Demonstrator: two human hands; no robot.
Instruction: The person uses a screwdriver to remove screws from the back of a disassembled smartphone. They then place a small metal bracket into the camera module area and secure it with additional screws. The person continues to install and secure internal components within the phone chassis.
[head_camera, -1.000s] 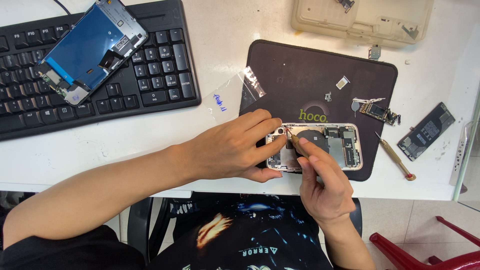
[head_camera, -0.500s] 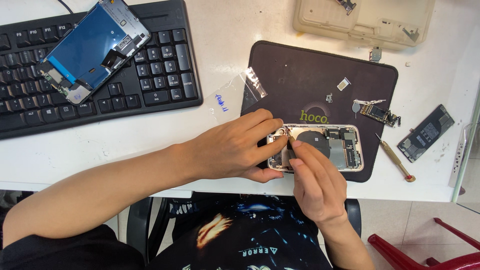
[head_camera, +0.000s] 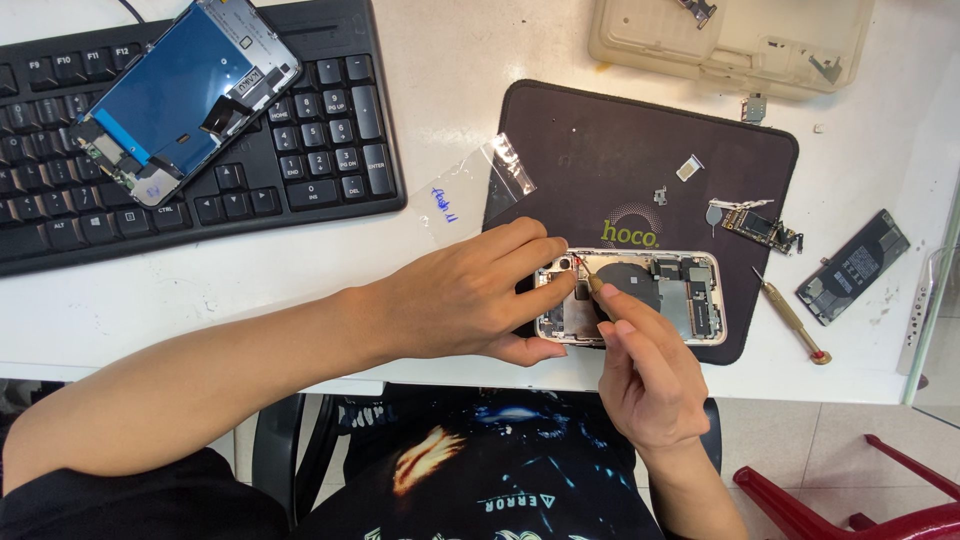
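An opened phone housing (head_camera: 672, 297) with exposed parts lies on a dark work mat (head_camera: 620, 150) near the table's front edge. My left hand (head_camera: 470, 295) grips the housing's left end, fingers over its top and bottom edges. My right hand (head_camera: 645, 370) holds a thin screwdriver (head_camera: 592, 282) like a pen, its tip down in the housing's upper left corner.
A detached phone screen (head_camera: 175, 95) lies on a black keyboard (head_camera: 300, 150) at the left. A small clear bag (head_camera: 470, 190) lies beside the mat. On the right are a small circuit board (head_camera: 755, 225), a second screwdriver (head_camera: 790, 315), a black battery (head_camera: 852, 265) and a beige tray (head_camera: 740, 40).
My right hand has shifted left along the housing, bringing the screwdriver tip to its upper left corner. My left hand keeps its grip.
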